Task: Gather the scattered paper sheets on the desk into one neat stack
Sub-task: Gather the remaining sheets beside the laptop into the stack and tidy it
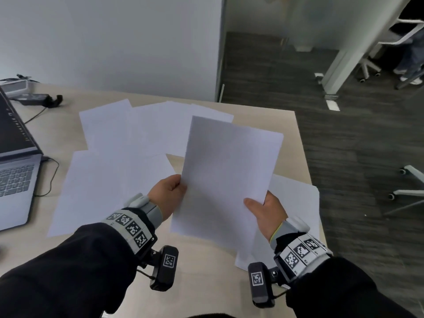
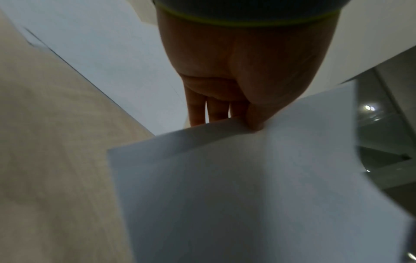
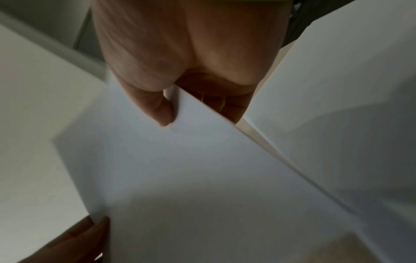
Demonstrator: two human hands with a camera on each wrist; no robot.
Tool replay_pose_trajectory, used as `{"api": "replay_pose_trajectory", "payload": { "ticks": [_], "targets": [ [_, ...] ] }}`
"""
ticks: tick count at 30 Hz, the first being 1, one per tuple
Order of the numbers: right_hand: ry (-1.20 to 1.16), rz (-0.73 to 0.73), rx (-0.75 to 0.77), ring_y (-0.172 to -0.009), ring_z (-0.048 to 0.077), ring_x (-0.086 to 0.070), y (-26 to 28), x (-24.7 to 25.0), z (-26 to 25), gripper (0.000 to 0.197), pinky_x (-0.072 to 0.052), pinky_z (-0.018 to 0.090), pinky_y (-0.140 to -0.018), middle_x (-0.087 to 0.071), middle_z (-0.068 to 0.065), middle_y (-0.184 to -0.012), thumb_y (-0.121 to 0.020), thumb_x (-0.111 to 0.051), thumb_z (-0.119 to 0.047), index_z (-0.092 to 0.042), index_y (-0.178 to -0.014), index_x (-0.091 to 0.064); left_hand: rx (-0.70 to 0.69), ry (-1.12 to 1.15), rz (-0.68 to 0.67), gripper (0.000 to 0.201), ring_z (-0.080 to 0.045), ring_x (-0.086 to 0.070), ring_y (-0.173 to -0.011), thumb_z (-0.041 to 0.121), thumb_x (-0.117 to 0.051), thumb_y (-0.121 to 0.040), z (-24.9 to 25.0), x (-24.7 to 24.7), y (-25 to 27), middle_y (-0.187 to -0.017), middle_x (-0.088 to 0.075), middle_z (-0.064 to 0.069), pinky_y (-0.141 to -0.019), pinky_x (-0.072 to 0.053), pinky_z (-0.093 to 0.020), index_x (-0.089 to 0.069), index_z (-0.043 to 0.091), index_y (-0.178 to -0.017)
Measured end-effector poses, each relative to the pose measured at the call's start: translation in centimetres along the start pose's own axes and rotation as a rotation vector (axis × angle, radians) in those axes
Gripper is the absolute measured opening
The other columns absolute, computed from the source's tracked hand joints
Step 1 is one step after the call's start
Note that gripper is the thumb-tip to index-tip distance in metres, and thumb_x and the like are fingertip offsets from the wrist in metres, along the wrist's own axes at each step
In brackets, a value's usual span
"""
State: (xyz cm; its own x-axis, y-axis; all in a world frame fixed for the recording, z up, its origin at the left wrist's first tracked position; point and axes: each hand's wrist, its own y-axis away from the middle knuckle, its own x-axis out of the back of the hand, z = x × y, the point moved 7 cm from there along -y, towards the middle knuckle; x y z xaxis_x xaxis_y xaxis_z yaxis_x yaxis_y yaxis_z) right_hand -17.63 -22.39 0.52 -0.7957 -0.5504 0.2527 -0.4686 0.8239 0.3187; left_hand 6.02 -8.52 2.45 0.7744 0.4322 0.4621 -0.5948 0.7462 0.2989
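Observation:
Above the desk (image 1: pixel 206 271) I hold a small bundle of white sheets (image 1: pixel 229 171), tilted up, one sheet slipped out at its far right. My left hand (image 1: pixel 181 187) pinches the bundle's left edge, thumb on top. My right hand (image 1: pixel 254 205) pinches its near right corner the same way. In the left wrist view the thumb (image 2: pixel 254 122) presses on the bundle (image 2: pixel 247 186); in the right wrist view the thumb (image 3: pixel 162 110) lies on the paper (image 3: pixel 202 169). Loose sheets lie on the desk: back left (image 1: pixel 107 127), back middle (image 1: pixel 165 125), front left (image 1: pixel 103 187), and front right (image 1: pixel 298 203) under the bundle.
An open laptop (image 1: pixel 16 171) with its cable stands at the desk's left edge, a black charger (image 1: pixel 39 99) behind it. The desk's right edge (image 1: pixel 305 157) drops to dark carpet, where chair legs (image 1: pixel 406 191) stand. A white wall backs the desk.

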Motion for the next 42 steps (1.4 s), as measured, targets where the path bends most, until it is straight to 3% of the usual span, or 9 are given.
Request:
{"api": "replay_pose_trajectory", "payload": {
  "ticks": [5,10,19,23,26,30,37,40,42],
  "targets": [
    [0.001,0.202,-0.107,-0.076,0.025,-0.063,1.4,6.5,4.1,0.022,-0.051,0.034,-0.07,-0.069,0.002,-0.088,-0.087,-0.055,-0.009,-0.026,-0.1,-0.061,0.177,0.031,-0.186,0.015,-0.03,-0.072,-0.081,0.015,-0.052,-0.097,0.9,-7.9,-0.8,-0.091,-0.075,-0.009,-0.074,-0.061,-0.041,-0.064,0.019,-0.105],
    [0.052,0.289,-0.302,-0.082,0.023,-0.069,3.1,11.5,9.9,0.027,-0.057,0.038,-0.076,-0.069,0.001,-0.098,-0.088,-0.058,-0.011,-0.019,-0.114,-0.058,0.342,0.089,-0.321,0.012,-0.025,-0.066,-0.067,0.008,-0.05,-0.098,0.5,-15.8,0.3,-0.083,-0.07,-0.01,-0.052,-0.055,-0.032,-0.059,0.012,-0.104],
    [0.094,0.367,-0.354,-0.086,0.017,-0.068,4.4,15.7,13.4,0.028,-0.056,0.037,-0.082,-0.068,-0.005,-0.1,-0.091,-0.06,-0.023,-0.027,-0.118,-0.059,0.201,-0.178,-0.435,0.04,-0.026,-0.07,-0.083,0.03,-0.063,-0.095,0.2,-21.0,-0.4,-0.1,-0.072,-0.003,-0.059,-0.055,-0.03,-0.055,0.021,-0.133],
    [0.138,0.367,-0.379,-0.087,0.015,-0.063,4.4,16.3,13.7,0.028,-0.051,0.035,-0.081,-0.065,-0.002,-0.102,-0.091,-0.056,-0.024,-0.028,-0.119,-0.059,0.134,-0.368,-0.373,0.052,-0.02,-0.06,-0.094,0.034,-0.063,-0.094,-0.1,-20.5,-1.6,-0.113,-0.06,0.004,-0.082,-0.049,-0.029,-0.052,0.018,-0.142],
    [0.23,0.355,-0.403,-0.1,0.02,-0.059,4.1,16.6,14.0,0.04,-0.049,0.04,-0.092,-0.057,0.0,-0.116,-0.084,-0.056,-0.026,-0.029,-0.124,-0.058,0.092,-0.402,-0.33,0.049,-0.021,-0.061,-0.107,0.03,-0.066,-0.089,0.0,-20.1,-1.8,-0.127,-0.058,-0.001,-0.092,-0.051,-0.034,-0.056,0.019,-0.136],
    [0.196,0.295,-0.398,-0.108,0.015,-0.061,3.5,16.0,14.5,0.053,-0.05,0.045,-0.098,-0.059,-0.005,-0.127,-0.075,-0.055,-0.038,-0.037,-0.128,-0.054,0.046,-0.268,-0.321,0.023,-0.015,-0.058,-0.101,0.021,-0.068,-0.088,0.5,-20.8,-0.5,-0.115,-0.058,0.0,-0.079,-0.046,-0.029,-0.063,0.023,-0.11],
    [0.348,0.267,-0.433,-0.123,0.023,-0.053,2.6,15.4,14.0,0.06,-0.045,0.044,-0.104,-0.045,0.002,-0.145,-0.082,-0.054,-0.038,-0.032,-0.141,-0.043,0.065,-0.167,-0.394,0.016,-0.017,-0.058,-0.094,0.016,-0.068,-0.083,0.2,-22.2,-0.4,-0.098,-0.055,0.011,-0.07,-0.047,-0.028,-0.065,0.024,-0.096],
    [0.417,0.31,-0.451,-0.123,0.025,-0.052,2.5,15.6,13.1,0.055,-0.043,0.039,-0.103,-0.041,0.001,-0.147,-0.086,-0.053,-0.036,-0.031,-0.14,-0.045,0.112,-0.093,-0.419,0.013,-0.023,-0.064,-0.09,0.024,-0.069,-0.083,-0.3,-21.3,-1.2,-0.099,-0.063,0.002,-0.079,-0.057,-0.039,-0.064,0.031,-0.092],
    [0.488,0.363,-0.424,-0.124,0.026,-0.05,2.0,15.4,12.0,0.046,-0.041,0.036,-0.1,-0.039,0.0,-0.147,-0.089,-0.053,-0.032,-0.03,-0.135,-0.05,0.108,-0.087,-0.372,0.008,-0.021,-0.066,-0.084,0.024,-0.066,-0.087,-0.8,-19.7,-1.9,-0.097,-0.068,-0.002,-0.074,-0.055,-0.032,-0.063,0.03,-0.092]
  ]
}}
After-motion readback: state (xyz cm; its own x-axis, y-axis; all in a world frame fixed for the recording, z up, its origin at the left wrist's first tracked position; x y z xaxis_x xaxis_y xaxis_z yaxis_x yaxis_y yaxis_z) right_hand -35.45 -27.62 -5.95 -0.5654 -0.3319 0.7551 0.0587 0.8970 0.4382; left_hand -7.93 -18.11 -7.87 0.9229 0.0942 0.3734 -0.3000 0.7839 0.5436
